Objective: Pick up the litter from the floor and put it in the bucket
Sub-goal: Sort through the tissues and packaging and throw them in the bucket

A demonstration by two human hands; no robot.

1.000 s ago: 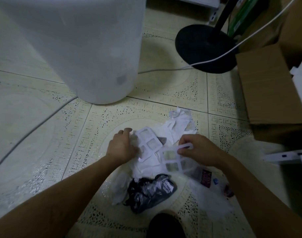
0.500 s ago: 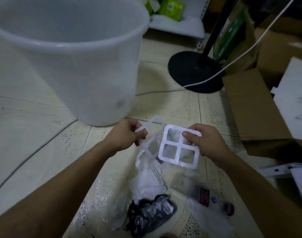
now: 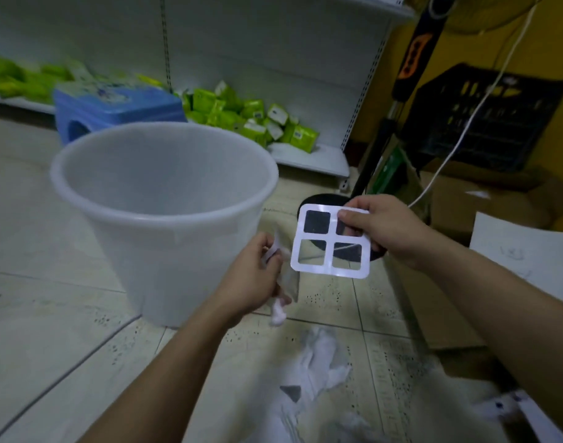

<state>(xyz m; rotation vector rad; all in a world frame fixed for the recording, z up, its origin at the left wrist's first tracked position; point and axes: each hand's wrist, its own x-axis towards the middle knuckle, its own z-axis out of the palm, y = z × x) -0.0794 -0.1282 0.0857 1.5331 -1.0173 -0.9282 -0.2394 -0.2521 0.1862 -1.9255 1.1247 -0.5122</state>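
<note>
My right hand (image 3: 381, 230) pinches a white four-windowed plastic frame (image 3: 330, 241); my left hand (image 3: 253, 279) grips crumpled white plastic litter (image 3: 281, 284), beside the translucent white plastic bucket (image 3: 165, 219).

Tiled floor (image 3: 34, 302); bucket (image 3: 165, 219), white litter (image 3: 318, 362).

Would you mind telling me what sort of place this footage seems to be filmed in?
Probably a small shop or its stockroom: white metal display shelving along the wall, a heap of green packaged goods on its bottom shelf, and brown cardboard cartons with a black plastic crate stacked on the right.
</note>
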